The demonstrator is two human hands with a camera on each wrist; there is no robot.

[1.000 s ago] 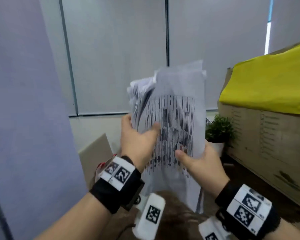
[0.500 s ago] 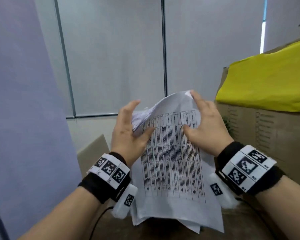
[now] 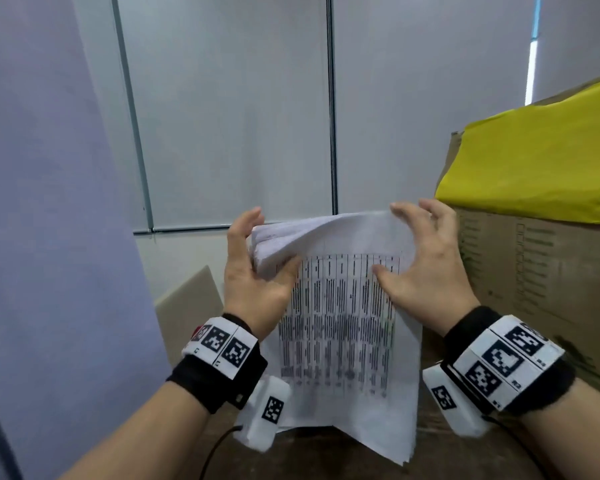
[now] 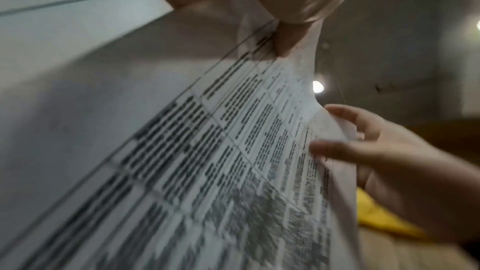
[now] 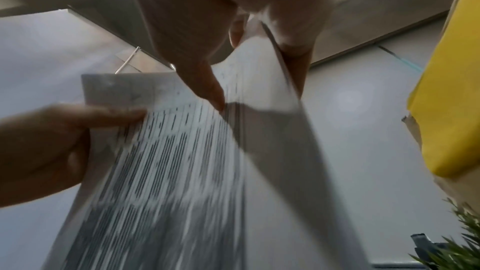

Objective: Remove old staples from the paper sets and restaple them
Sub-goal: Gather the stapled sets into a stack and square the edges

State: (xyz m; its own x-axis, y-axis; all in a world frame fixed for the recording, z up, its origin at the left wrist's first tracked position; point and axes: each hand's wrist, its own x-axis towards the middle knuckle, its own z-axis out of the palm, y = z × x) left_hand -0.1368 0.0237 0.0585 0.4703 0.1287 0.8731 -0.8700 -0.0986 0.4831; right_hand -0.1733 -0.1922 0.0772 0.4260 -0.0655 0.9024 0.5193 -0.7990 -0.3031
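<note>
Paper set held upright at centre, printed table facing the camera, top edge curling over. Left hand at 9 o'clock of it, thumb on the front, fingers curled behind, pinching the top corner. Right hand at 3 o'clock, thumb pressing the front, fingers spread over the top edge. Box under yellow cover at 3 o'clock. Plant low at 5 o'clock in the right wrist view.

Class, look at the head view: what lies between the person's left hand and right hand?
In the head view, the printed paper set spans the stretch between left hand and right hand; both grip its top edge.
</note>
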